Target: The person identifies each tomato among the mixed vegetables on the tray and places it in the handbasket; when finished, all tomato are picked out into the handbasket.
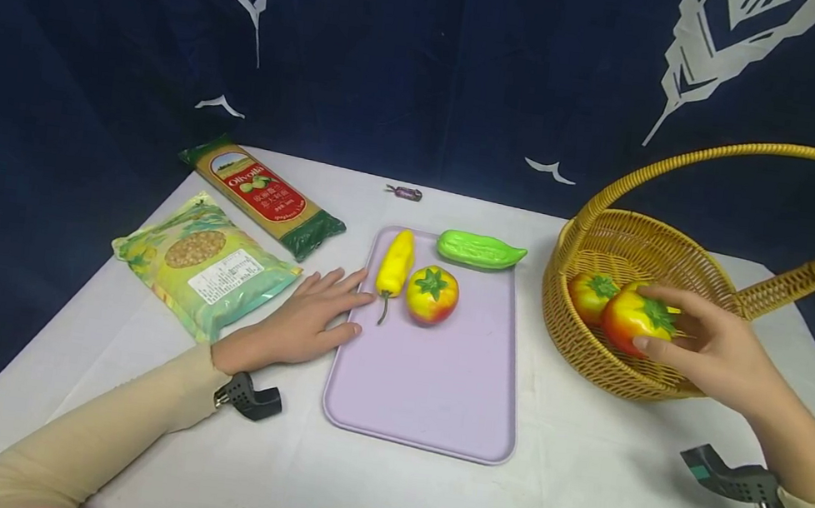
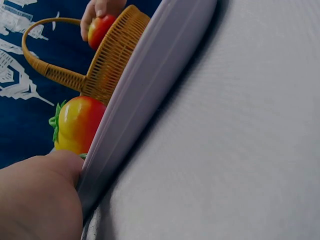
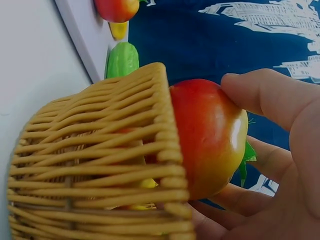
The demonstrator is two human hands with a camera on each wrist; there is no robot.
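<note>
My right hand [image 1: 729, 349] grips a red and yellow tomato [image 1: 629, 323] with a green top, thumb on one side and fingers on the other. In the right wrist view that tomato [image 3: 207, 140] is beside the wicker rim. Another tomato [image 1: 587, 300] lies inside the wicker basket [image 1: 591, 367]. My left hand [image 1: 309, 318] rests with fingers spread at the left edge of the lilac tray [image 1: 430, 391], fingertips close to a yellow chili pepper [image 1: 395, 261]. Beside the pepper on the tray sits a third tomato [image 1: 432, 307]. A ridged green vegetable [image 1: 482, 251] lies across the tray's far right corner.
Left of the tray lie a green bag of grain [image 1: 202, 264] and a packet of pasta [image 1: 264, 191]. A small purple wrapped candy [image 1: 405, 193] lies behind the tray. The basket's tall handle [image 1: 737, 147] arches up and leans right. A dark blue curtain [image 1: 430, 55] hangs behind.
</note>
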